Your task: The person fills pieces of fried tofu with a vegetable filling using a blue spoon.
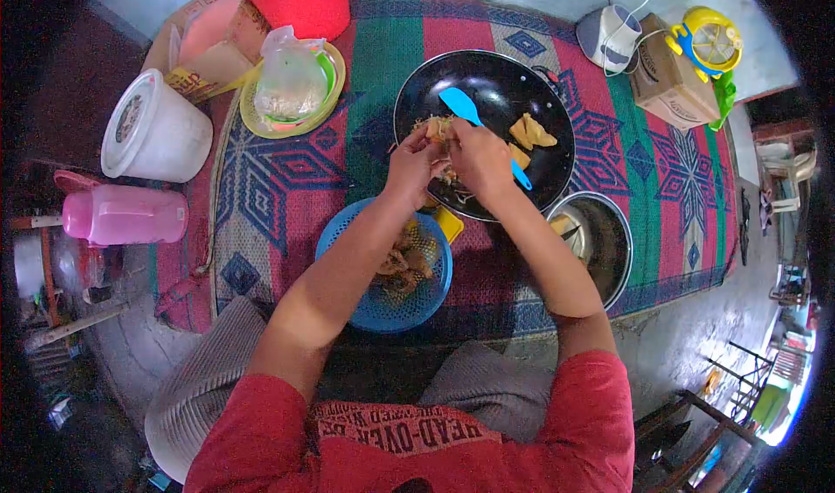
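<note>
Over the left part of a black wok (496, 80), both of my hands meet around a small yellowish piece of food (439, 129) with shredded filling. My left hand (416, 164) pinches it from the left. On its right side, my right hand (478, 155) holds the same piece, its fingertips partly hidden. A blue spatula (459, 103) lies in the wok, its handle passing behind my right hand. Several folded yellow pieces (531, 132) rest at the wok's right side. Shredded filling (450, 176) shows below my hands. A blue basket (383, 315) with brownish food stands nearer my body.
A metal pot (616, 249) stands right of my right forearm. At the left are a white bucket (174, 136), a pink thermos (139, 214) and a yellow basket (248, 110) with a plastic bag. A red bucket (304, 6) is behind; a cardboard box (665, 80) stands back right.
</note>
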Motion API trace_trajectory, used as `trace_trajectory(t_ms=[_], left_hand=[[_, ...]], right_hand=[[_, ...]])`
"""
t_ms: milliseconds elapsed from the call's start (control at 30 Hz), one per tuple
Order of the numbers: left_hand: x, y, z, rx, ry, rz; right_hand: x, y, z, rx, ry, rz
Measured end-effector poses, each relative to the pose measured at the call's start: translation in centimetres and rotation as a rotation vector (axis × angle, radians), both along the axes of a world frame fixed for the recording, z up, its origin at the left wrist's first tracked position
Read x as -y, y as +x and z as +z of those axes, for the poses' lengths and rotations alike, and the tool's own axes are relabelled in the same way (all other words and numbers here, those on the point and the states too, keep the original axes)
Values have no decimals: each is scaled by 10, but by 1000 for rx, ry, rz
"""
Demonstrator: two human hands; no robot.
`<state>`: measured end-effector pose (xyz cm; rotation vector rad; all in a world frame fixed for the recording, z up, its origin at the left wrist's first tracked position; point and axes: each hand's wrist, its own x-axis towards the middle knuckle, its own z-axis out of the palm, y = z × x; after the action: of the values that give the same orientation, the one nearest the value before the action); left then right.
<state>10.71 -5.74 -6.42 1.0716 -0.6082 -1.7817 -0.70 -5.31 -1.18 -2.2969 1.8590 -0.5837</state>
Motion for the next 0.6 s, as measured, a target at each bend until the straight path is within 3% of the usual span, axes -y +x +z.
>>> trace_trajectory(t_ms=[33,100,300,433,500,533,600], left_hand=[[0,1,0,0,1,1],[0,3,6,10,20,63],[-4,-1,8,3,9,62],[-4,2,7,35,36,43],[-4,5,6,-39,-18,55],[-5,4,5,-40,-17,55],[-5,3,7,-39,-31,66]], right_hand=[[1,-2,-1,0,1,1],[0,-5,-6,276,77,112],[3,-7,-20,45,-6,167],[5,-9,-15,37,-90,133],[7,-14,-12,299,-91,63],[6,-14,-11,297,-89,64],[6,-15,-9,497,87,53]])
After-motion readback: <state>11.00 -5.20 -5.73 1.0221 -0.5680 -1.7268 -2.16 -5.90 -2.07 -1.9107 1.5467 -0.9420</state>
